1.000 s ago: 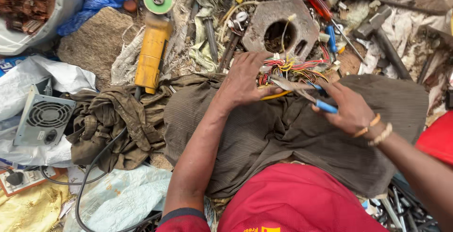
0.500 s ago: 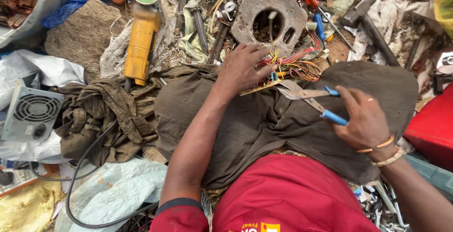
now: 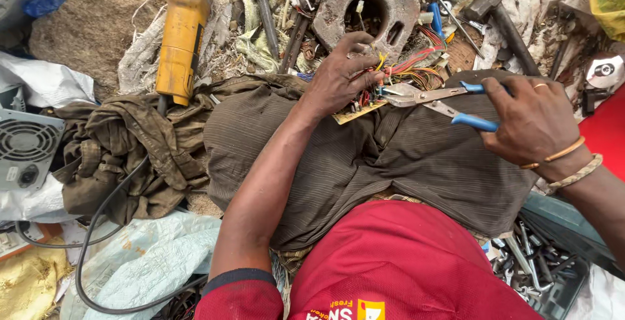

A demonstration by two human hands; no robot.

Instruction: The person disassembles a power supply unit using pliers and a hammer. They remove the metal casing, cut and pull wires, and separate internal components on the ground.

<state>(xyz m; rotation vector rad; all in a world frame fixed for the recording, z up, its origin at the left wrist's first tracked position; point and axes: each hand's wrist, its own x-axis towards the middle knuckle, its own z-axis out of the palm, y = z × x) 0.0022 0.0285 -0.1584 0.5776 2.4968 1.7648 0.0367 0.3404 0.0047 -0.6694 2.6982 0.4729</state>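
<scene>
A small circuit board (image 3: 357,113), yellowish along its visible edge, lies on the person's brown-clothed lap under the left hand (image 3: 340,76). From it springs a tangle of thin coloured wires (image 3: 416,66), red, orange, yellow and a little blue, fanning out to the right of that hand's fingers. Most of the board is hidden by the hand; only its near edge shows.

The left hand is curled closed over the board and the root of the wires, knuckles up, fingers bent down into the bundle. Its forearm runs back across the lap towards a red sleeve.

The right hand (image 3: 530,121) is closed around the blue handles of a pair of pliers (image 3: 433,100), wrist cocked and ringed by two bangles, a ring on one finger. The handles are spread, and the metal nose points left, its tip touching the wires just beside the left fingertips.

Beyond the left hand sits a heavy grey metal casting (image 3: 364,1) with a round hole. Far to the left of that hand lie a yellow angle grinder (image 3: 179,40) and a crumpled olive cloth (image 3: 124,144).
</scene>
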